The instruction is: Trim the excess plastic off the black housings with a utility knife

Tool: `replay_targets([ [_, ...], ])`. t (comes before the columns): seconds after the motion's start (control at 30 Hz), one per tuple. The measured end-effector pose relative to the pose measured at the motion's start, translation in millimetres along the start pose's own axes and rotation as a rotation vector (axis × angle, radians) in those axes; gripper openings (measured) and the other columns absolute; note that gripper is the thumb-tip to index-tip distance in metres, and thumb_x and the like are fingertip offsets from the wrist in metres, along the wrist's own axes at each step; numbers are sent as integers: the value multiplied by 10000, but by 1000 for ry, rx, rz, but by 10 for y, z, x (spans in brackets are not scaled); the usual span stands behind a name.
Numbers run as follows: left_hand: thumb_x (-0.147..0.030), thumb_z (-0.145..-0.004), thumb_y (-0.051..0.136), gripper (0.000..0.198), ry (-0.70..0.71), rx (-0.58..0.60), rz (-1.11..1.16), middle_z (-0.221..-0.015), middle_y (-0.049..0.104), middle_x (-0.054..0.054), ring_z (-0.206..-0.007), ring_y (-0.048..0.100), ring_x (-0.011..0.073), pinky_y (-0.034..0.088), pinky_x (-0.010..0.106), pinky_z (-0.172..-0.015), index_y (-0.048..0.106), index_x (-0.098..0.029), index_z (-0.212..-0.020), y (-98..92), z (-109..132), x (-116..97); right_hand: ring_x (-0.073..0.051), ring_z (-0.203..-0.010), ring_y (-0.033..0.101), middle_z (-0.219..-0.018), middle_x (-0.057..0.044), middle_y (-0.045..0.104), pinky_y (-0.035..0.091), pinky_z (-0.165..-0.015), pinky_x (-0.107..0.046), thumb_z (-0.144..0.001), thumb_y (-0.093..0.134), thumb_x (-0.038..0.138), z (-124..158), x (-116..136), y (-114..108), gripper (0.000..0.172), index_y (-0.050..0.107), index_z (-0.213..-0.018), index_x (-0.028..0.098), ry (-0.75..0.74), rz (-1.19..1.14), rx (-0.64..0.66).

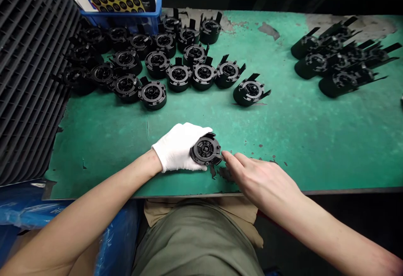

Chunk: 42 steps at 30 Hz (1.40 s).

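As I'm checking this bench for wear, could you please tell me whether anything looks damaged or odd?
Yes: the green tabletop looks damaged, with dark, ragged patches near the held part and grey patches along the far edge, where the green seems worn away. Only the left hand is gloved; the right hand is bare.

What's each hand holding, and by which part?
Left hand: round black part, by its outer side. Right hand: small thin object, identity unclear, pinched by one end.
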<state>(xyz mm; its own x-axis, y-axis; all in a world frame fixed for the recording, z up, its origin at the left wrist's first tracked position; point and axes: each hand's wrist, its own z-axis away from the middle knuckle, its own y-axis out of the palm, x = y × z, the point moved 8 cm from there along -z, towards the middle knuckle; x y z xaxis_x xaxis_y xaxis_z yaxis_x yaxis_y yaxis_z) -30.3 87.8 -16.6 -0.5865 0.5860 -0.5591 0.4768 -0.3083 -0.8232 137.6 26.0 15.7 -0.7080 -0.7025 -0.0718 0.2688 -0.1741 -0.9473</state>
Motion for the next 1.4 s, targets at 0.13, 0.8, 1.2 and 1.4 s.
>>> replay_targets([
  [0.13,-672,-703,971,1036,4,-2,-16,-1373,780,167,-1236,781,422,629,508,-1055,567,-203,-1533,-2,8,27,-162,-565,589,-853,-14,682,207,-526,-373,-1028,515,79,-87,-116,20,305,660,-1278,177,-69,-95,30],
  [0.8,-837,-592,957,1121,-166,-355,-31,-1303,707,211,-1210,737,442,622,603,-1039,557,-165,-1394,-86,310,-148,-165,-801,621,-974,-39,618,545,-715,-277,-1141,513,158,281,-36,-13,489,542,-1626,214,73,-467,-475],
  [1.2,-825,-600,962,763,-228,-363,77,-944,741,106,-906,765,356,637,539,-856,668,-226,-971,-27,189,-158,-170,-764,719,-993,-58,705,592,-677,-278,-1185,436,283,314,47,14,444,528,-1612,200,207,-486,-371],
  [1.4,-779,-654,979,902,-139,-537,24,-1360,680,232,-1292,726,409,648,566,-1026,513,-226,-1192,46,344,-288,-192,-763,731,-966,-67,726,551,-667,-310,-1171,504,277,345,22,-74,380,600,-1500,114,246,-301,-421],
])
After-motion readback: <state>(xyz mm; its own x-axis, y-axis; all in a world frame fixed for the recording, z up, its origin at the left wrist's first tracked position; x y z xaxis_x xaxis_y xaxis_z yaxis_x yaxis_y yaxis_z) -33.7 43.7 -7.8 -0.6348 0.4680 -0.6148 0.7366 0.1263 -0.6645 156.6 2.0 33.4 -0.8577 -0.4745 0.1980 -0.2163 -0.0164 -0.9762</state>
